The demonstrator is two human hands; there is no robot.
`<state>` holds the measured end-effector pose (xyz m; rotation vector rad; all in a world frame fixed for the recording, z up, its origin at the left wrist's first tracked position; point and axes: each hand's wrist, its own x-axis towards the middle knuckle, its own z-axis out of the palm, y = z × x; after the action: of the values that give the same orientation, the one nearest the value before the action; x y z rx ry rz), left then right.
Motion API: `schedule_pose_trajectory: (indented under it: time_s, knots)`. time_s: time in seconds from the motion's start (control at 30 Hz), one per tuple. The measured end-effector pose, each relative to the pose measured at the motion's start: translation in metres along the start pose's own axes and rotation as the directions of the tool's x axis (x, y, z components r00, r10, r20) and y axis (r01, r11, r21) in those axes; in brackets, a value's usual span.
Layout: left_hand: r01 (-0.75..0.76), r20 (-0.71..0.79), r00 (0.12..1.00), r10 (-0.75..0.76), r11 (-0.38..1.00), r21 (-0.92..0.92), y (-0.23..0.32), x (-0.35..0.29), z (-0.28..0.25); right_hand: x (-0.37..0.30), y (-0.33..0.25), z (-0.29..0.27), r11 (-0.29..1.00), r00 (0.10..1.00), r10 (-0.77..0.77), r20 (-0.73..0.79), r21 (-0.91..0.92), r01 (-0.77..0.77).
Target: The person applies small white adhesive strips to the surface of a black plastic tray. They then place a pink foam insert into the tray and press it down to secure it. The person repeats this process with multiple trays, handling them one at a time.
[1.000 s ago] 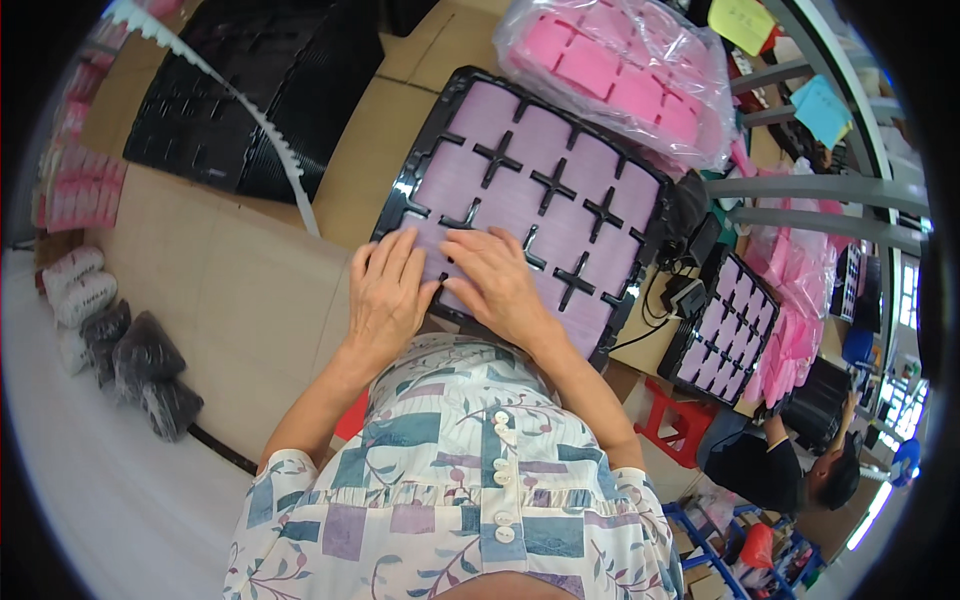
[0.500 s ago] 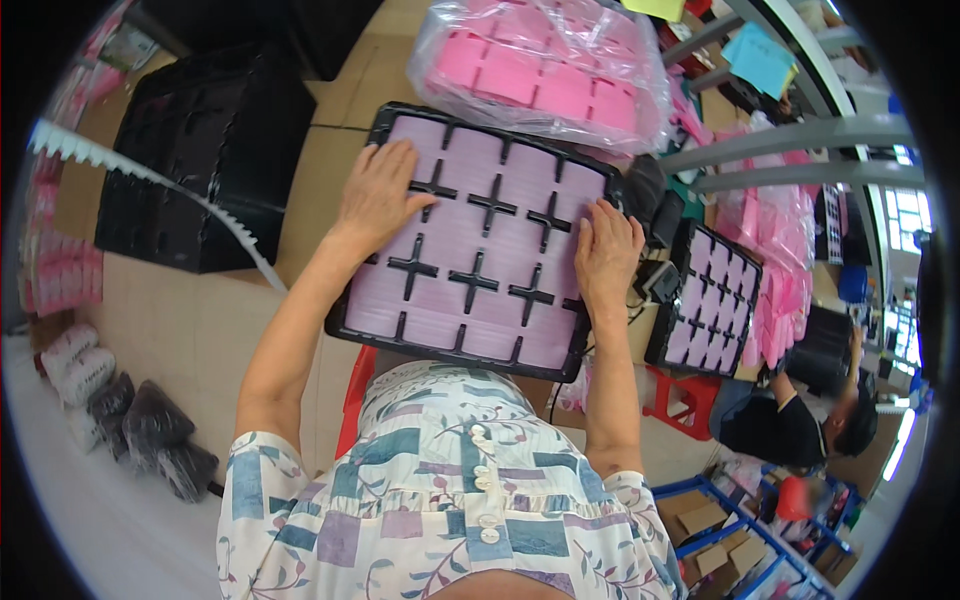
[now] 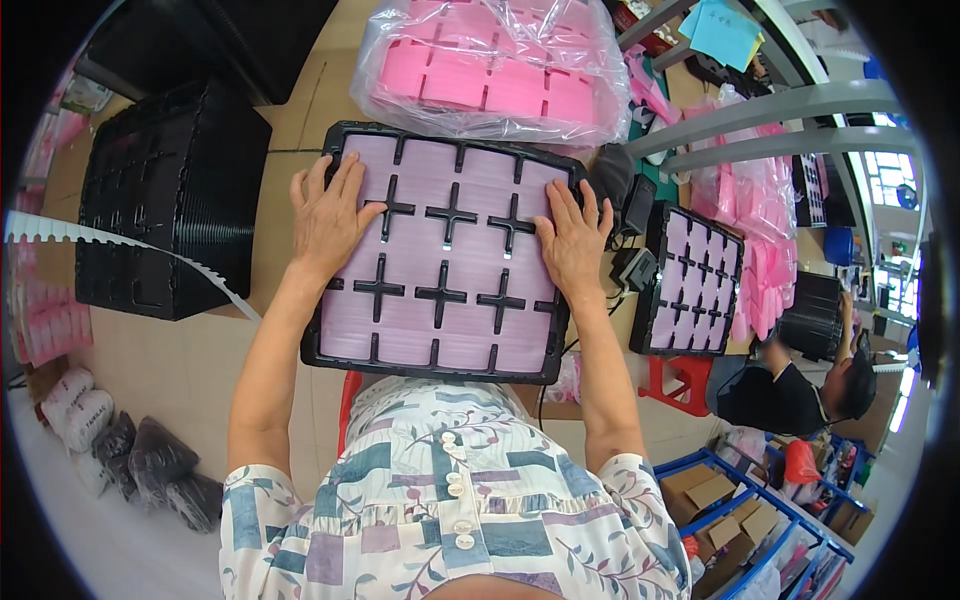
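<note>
Black plastic cross-ribbed tray [image 3: 430, 372] of lilac sheets [image 3: 410, 250] at tan tabletop's [image 3: 300, 115] edge
Left hand [image 3: 335, 218] and right hand [image 3: 577, 248] lie flat on its sides, fingers spread, gripping nothing; crinkled clear bag [image 3: 372, 98] of pink sheets [image 3: 440, 75] beyond

Left hand [image 3: 333, 218] and right hand [image 3: 576, 245] spread, backs up

The left forearm [image 3: 268, 345] rises from about 8 o'clock and leans toward 12:30, its wrist [image 3: 312, 272] nearly straight. That hand sits near 10 o'clock, left fingers [image 3: 352, 180] parted and fanned between 11 and 1, left thumb [image 3: 370, 213] stretched toward 2.

The right forearm [image 3: 607, 375] comes up from between 4 and 5 o'clock, more upright, tilting slightly toward 11:30. Its hand sits near 2 o'clock, right fingers [image 3: 589, 203] loosely separated and pointing around 12, right thumb [image 3: 544, 230] angled toward 10. Neither hand is clenched, and the two are well apart.
</note>
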<state>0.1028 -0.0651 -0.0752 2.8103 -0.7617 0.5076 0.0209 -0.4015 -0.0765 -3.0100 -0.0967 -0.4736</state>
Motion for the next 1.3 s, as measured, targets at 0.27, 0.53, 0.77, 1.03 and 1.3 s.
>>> schedule_pose_trajectory:
  time_s: [0.27, 0.53, 0.77, 1.03, 1.3]
  knots:
    - [0.387, 0.181, 0.922, -0.343, 0.836, -0.389, -0.024, 0.004, -0.008, 0.006, 0.021, -0.011, 0.349, 0.93, 0.323, 0.175, 0.891, -0.289]
    - [0.614, 0.438, 0.787, -0.434, 0.613, -0.497, -0.013, -0.077, -0.035, -0.088, -0.02, -0.042, 0.808, 0.855, 0.491, 0.168, 0.281, -0.519]
    - [0.55, 0.399, 0.809, -0.432, 0.316, -0.773, -0.002, -0.088, -0.046, -0.097, -0.043, -0.045, 0.773, 0.833, 0.551, 0.043, 0.351, -0.529]
    - [0.37, 0.33, 0.806, -0.491, -0.017, -0.929, 0.136, -0.061, -0.115, -0.146, 0.039, -0.122, 0.663, 0.727, 0.685, -0.05, 0.456, -0.594]
    - [0.428, 0.52, 0.825, 0.222, 0.355, -0.831, 0.399, 0.041, 0.033, -0.31, 0.367, -0.099, 0.583, 0.562, 0.811, -0.163, 0.135, -0.802]
